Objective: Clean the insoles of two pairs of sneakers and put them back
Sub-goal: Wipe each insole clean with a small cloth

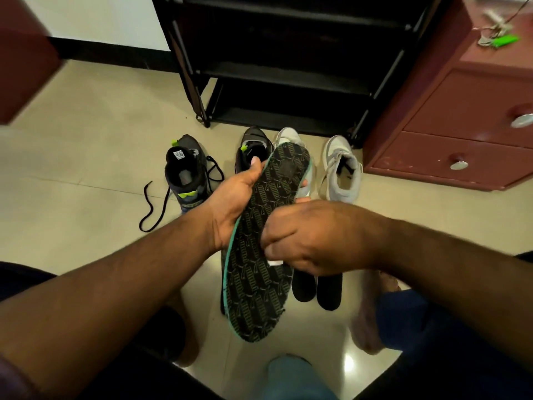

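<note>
Head view, looking down at the floor (pixel 86 145). A dark insole (pixel 259 255) with a repeating grey-green logo pattern and a teal edge is held above the floor between both hands. Its long axis runs from the lower middle of the view up and slightly right; the rounded toe end points away from the person, toward the shoe rack (pixel 288 67), and the heel end points back toward the person. The patterned face is turned upward.

The left hand (pixel 233 203) grips the insole's left edge, thumb on the patterned face and fingers curled beneath. The right hand (pixel 311 235) lies across the insole's middle with fingers curled, pinching a small white piece (pixel 275 263) against it; what the piece is cannot be told.

On the floor before the rack stand two dark sneakers with lime accents, one (pixel 187 174) with a loose black lace, the other (pixel 252 148) partly behind the insole, and two grey-white sneakers (pixel 343 168), one largely hidden. Two dark insoles (pixel 317 287) lie side by side under the right hand. A reddish drawer cabinet (pixel 461 125) stands at right.
</note>
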`<state>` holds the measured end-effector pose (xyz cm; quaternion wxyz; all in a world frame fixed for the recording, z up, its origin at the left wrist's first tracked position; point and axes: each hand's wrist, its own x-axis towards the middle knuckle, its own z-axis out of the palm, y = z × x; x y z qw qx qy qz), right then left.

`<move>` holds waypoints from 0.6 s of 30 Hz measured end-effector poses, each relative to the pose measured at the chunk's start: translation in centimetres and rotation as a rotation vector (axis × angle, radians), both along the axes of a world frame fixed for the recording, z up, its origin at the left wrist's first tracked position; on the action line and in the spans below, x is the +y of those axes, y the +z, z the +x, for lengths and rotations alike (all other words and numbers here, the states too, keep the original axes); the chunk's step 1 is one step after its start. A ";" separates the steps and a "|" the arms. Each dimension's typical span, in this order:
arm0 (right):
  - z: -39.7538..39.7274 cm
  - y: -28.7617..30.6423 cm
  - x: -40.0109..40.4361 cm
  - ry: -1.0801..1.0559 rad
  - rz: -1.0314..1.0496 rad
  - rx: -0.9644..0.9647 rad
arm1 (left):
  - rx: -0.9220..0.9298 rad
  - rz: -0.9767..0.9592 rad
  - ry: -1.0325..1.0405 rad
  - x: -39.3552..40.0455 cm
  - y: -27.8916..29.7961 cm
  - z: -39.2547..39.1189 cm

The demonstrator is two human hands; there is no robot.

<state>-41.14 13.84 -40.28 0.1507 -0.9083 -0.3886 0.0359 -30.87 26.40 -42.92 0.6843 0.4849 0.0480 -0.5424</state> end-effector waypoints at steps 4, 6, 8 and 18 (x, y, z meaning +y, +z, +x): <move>1.9 0.4 -3.0 -0.163 -0.035 -0.096 | 0.019 0.011 -0.040 0.2 0.2 -0.1; 1.7 0.3 -2.9 -0.165 -0.029 -0.115 | -0.002 0.028 -0.030 0.1 0.4 -0.3; 0.5 -0.2 -0.9 -0.058 0.006 -0.073 | -0.027 0.075 -0.018 -0.2 0.5 -0.3; 0.6 -0.2 -1.4 -0.078 0.002 -0.106 | -0.015 0.151 -0.152 0.1 1.3 0.0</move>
